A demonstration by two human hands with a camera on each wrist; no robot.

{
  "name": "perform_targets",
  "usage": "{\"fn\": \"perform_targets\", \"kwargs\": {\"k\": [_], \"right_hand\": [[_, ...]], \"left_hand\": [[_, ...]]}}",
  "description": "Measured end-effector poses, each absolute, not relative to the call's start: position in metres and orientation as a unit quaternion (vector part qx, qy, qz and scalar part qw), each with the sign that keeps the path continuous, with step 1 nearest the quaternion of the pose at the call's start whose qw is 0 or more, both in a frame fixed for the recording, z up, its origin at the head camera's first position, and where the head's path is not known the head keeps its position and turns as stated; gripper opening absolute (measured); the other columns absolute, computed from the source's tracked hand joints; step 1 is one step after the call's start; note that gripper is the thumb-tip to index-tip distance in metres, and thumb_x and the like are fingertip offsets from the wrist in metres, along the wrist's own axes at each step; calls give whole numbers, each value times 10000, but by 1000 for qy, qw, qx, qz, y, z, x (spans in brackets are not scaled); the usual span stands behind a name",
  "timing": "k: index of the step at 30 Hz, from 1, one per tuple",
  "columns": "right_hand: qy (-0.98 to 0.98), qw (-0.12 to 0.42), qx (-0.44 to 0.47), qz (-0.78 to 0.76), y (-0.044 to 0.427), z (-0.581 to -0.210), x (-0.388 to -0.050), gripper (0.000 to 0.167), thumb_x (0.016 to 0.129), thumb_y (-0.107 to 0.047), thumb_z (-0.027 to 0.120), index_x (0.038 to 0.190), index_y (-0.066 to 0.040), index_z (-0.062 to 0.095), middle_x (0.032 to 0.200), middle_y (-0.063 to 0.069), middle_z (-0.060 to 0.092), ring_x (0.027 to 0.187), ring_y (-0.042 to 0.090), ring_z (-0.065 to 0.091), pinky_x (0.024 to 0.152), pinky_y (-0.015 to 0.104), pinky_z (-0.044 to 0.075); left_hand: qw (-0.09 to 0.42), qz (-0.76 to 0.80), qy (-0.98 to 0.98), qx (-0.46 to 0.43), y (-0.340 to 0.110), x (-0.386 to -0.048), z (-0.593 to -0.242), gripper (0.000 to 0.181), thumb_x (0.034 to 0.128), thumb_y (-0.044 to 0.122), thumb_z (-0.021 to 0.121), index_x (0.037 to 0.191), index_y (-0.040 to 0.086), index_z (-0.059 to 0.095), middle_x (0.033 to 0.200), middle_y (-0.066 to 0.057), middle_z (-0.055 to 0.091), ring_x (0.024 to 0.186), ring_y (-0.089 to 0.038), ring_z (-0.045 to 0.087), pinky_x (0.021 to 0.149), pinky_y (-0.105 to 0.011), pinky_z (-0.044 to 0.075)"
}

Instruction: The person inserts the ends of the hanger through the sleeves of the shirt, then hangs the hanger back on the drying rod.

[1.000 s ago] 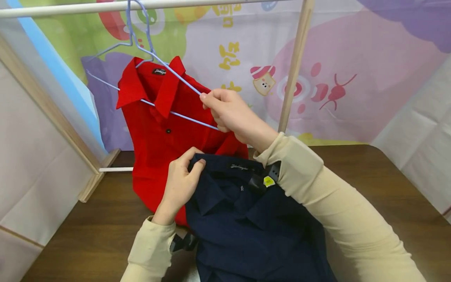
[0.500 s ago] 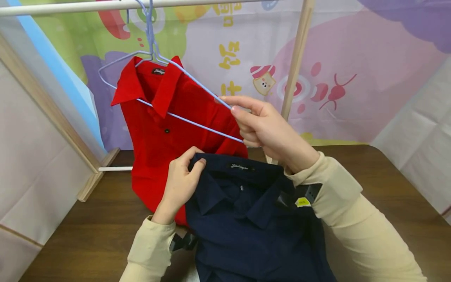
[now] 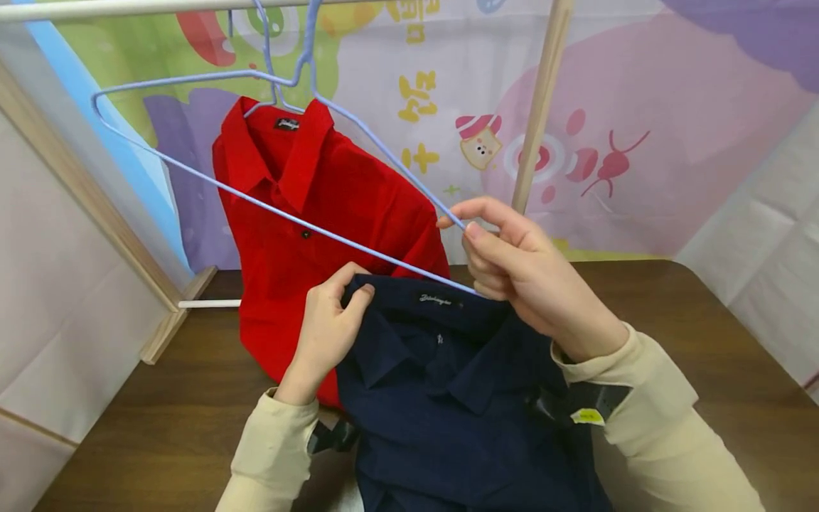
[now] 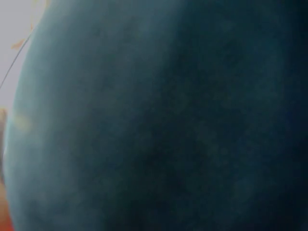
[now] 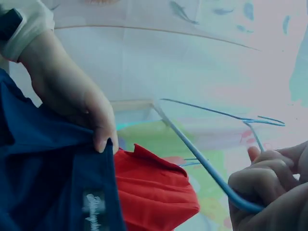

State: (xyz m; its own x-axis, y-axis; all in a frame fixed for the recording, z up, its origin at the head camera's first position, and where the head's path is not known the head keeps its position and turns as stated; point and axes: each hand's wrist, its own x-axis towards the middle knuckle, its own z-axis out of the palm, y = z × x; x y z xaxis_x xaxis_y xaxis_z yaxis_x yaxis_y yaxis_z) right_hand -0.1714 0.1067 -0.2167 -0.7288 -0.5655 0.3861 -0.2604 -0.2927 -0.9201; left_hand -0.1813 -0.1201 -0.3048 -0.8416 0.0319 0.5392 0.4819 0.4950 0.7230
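My left hand [image 3: 329,331] pinches the collar of a navy shirt [image 3: 441,419], thumb in front, so that the shirt hangs down from it. A light blue wire hanger [image 3: 377,249] slants across the head view, and my right hand [image 3: 531,270] grips its right-hand corner just above the navy collar. Behind the hanger a red shirt [image 3: 269,299] hangs on another blue hanger [image 3: 267,50]. In the right wrist view the fingers curl round the hanger wire [image 5: 211,173], apart from the navy collar [image 5: 94,183]. Navy cloth [image 4: 159,120] fills most of the left wrist view, blurred.
A white rail [image 3: 160,11] crosses the top, with a wooden post [image 3: 542,99] at right and a slanted wooden frame [image 3: 96,192] at left. The brown table [image 3: 691,341] lies below. A printed cartoon sheet [image 3: 614,142] covers the back.
My right hand has drawn the hanger away from the rail, rightward, down and nearer, until it crosses in front of the red shirt. The left hand and navy shirt have stayed in place.
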Motion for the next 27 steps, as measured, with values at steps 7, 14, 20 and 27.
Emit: {"fn": "perform_targets", "kwargs": {"k": [7,14,20,27], "right_hand": [[539,90,-393,-740,112,-231,-168,227,974,-39,294,1053,-68,504,594,40,249,466,151,164,424,279,114],[519,54,-366,-770,108,-249,-163,162,979,-75,336,960,-85,496,573,36,216,442,158,138,425,278,107],[518,27,-373,-769,98,-266,-165,127,984,-125,353,910,-121,456,571,37,213,434,152,143,406,271,99],[546,17,-405,-734,93,-281,-170,159,983,-55,302,915,-93,441,594,48,267,439,161,201,389,274,160]], "left_hand": [[239,-493,-822,-156,-125,-179,-302,131,877,91,505,806,126,609,615,-18,525,597,-115,475,538,-241,367],[202,-516,-811,-190,-130,-169,-294,206,903,133,519,1098,154,581,960,-19,638,864,-104,563,768,-274,434],[154,-527,-789,-276,-128,-158,-289,439,922,238,518,1346,230,405,885,-5,547,800,-128,520,741,-284,409],[225,-614,-707,-269,-114,-157,-293,164,930,107,491,1000,-16,574,837,-21,555,727,-147,492,670,-228,396]]}}
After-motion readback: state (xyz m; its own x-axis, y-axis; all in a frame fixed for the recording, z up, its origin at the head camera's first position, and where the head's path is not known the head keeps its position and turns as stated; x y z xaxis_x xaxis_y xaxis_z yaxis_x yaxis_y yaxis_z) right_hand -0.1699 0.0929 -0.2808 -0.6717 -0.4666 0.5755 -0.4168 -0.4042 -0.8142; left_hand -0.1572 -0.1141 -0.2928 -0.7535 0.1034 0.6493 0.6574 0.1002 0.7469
